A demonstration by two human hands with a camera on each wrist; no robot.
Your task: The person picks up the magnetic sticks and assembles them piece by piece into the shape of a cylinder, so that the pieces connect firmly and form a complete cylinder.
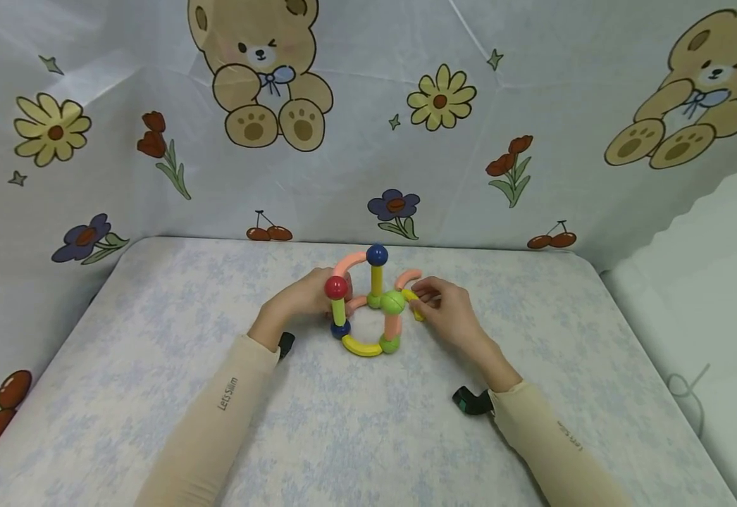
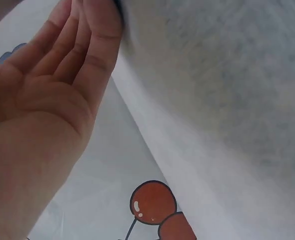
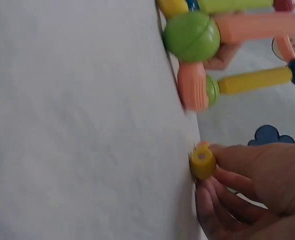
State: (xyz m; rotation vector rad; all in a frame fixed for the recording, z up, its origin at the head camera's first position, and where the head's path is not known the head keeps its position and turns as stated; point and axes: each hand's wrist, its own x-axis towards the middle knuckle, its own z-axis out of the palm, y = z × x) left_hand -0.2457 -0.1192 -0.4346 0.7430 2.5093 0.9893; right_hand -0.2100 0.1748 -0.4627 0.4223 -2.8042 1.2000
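A toy structure of coloured balls and rods stands mid-table, with a red ball (image 1: pixel 336 287), a blue ball (image 1: pixel 377 255) and a green ball (image 1: pixel 392 303) on top of its uprights. My left hand (image 1: pixel 301 296) holds its left side around the light green upright rod (image 1: pixel 339 313); its fingertips are partly hidden. To the right, my right hand (image 1: pixel 447 310) pinches a yellow curved rod (image 3: pixel 203 162) between thumb and fingers, close to the green ball. In the right wrist view that rod's end faces the camera, apart from the structure.
A pink curved rod (image 1: pixel 409 277) lies just beyond the yellow one. The table (image 1: pixel 356 436) has a pale blue patterned cover. Behind it hangs a cloth (image 1: pixel 356 176) printed with bears and flowers. A thin cable (image 1: pixel 692 394) lies off the right edge.
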